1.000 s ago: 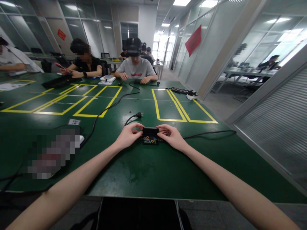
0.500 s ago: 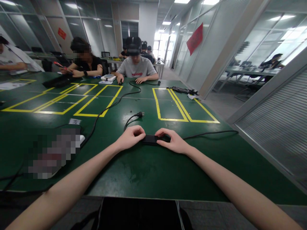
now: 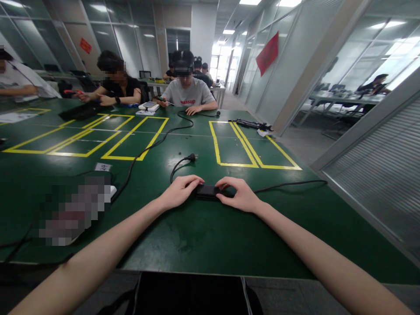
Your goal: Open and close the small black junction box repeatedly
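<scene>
A small black power adapter (image 3: 207,191) lies on the green table in front of me, its cover down over the circuit board, which is now hidden. My left hand (image 3: 180,190) grips its left end, with fingertips on the top edge and the thumb at the side. Around the right end close the thumb and fingers of my right hand (image 3: 239,194). A black power cord with a plug (image 3: 191,157) curves out from behind my left hand. On the other side a thin black cable (image 3: 292,184) runs right from behind my right hand.
Yellow tape rectangles (image 3: 255,165) mark the green table (image 3: 210,245). A blurred-out object (image 3: 77,210) lies at left, near a long black cable (image 3: 131,164). Black tripod-like gear (image 3: 251,124) rests at the far right. Across the table a person in a grey shirt (image 3: 188,94) handles a tool.
The cover, earlier raised with the circuit board showing, has come down onto the base. My hands moved slightly down with it, and my left fingers shifted onto the top.
</scene>
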A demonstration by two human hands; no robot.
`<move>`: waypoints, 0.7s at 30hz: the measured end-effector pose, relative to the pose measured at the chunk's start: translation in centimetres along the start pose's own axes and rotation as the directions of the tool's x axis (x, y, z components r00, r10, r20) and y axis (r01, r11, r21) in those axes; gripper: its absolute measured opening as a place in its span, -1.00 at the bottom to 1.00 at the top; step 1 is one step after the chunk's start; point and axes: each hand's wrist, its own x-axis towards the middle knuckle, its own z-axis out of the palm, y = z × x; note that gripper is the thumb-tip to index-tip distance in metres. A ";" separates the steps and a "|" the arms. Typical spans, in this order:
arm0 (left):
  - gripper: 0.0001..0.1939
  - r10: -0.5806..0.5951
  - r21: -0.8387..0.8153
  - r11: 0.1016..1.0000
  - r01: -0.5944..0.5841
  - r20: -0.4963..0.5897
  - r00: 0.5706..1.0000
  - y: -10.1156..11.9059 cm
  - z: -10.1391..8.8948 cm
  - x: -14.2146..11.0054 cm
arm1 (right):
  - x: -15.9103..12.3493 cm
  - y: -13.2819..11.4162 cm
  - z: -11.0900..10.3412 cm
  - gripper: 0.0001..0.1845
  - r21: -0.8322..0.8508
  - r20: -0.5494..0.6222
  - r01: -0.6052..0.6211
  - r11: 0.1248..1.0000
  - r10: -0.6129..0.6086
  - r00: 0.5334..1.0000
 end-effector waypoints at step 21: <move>-0.53 0.024 0.546 0.836 -0.052 0.059 0.998 1.1 1.5 0.1 | -0.2 -0.3 -0.2 -0.72 -0.048 0.089 -0.009 0.999 0.013 0.996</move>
